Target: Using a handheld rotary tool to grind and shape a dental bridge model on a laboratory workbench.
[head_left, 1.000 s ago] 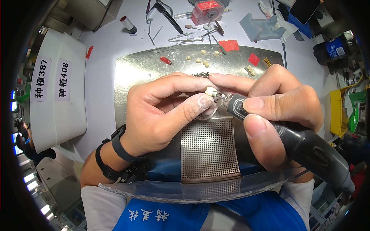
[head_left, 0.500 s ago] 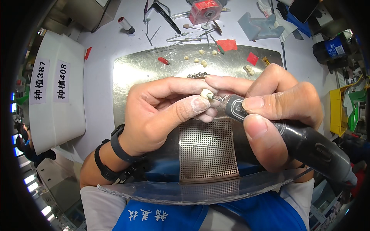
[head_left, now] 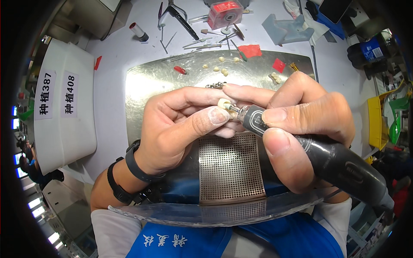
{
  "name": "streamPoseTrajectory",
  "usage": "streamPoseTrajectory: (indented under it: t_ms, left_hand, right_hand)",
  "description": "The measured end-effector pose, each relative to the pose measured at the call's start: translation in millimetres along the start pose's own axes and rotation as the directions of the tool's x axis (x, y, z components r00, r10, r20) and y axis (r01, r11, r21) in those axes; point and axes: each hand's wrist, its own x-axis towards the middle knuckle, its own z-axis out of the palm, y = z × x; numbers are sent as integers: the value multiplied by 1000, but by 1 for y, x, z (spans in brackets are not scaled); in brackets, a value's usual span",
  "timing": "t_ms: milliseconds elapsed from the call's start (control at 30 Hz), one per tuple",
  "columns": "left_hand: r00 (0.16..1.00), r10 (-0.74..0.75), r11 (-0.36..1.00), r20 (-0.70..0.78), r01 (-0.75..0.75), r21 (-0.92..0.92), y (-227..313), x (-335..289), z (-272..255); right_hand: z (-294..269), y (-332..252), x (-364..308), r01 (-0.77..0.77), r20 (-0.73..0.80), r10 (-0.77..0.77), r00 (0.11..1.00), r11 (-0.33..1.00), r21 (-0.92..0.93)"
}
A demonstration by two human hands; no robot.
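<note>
Between its thumb and fingers, my left hand point(head_left: 176, 124) pinches a small ivory dental crown point(head_left: 223, 103), its hollow side turned toward the right. Whitish dust coats the thumb tip. My right hand point(head_left: 305, 124) grips a black rotary handpiece point(head_left: 335, 159) like a thick pen, thumb and fingers wrapped round its front. The slim bur point(head_left: 234, 107) at its tip reaches to the crown's hollow; whether it touches inside I cannot tell. My two hands meet at the fingertips above a metal plate point(head_left: 142, 92). Just beyond them lies a dark metal dental framework point(head_left: 215, 85).
Several loose crowns point(head_left: 221, 60) lie on the metal plate. Behind it are scattered burs point(head_left: 206, 46), a black pen point(head_left: 183, 21) and a red tape dispenser point(head_left: 226, 15). A white bin point(head_left: 64, 133) stands left. Nearer me are a perforated grille point(head_left: 230, 167) and a clear shield point(head_left: 172, 213).
Both hands, with the crown and handpiece, have shifted slightly left in the picture. The crown has tilted, so more of its hollow side shows. Both grips are kept.
</note>
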Motion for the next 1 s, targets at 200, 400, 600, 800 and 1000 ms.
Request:
streamPoseTrajectory:
  t_ms: [200,400,600,800,1000]
  left_hand:
    - [1000,23,995,5,-23,95,1,-2,-1]
    - [1000,19,999,-15,-18,29,1,-1,5]
    - [999,41,999,-8,-41,24,-1,-2,2]
    - [997,63,993,38,-66,98,-2,0,-3]
    - [999,43,999,2,-43,3,-2,3,4]
  right_hand:
    - [-7,2,1,35,74,-25,997,989,-141]
    - [14,-3,5,38,-129,-35,991,999,26]
    - [-10,-4,7,44,169,-20,985,989,-140]
    - [-8,0,-2,-5,86,21,996,982,-188]
    - [-8,-2,1,-94,-20,94,995,996,-6]
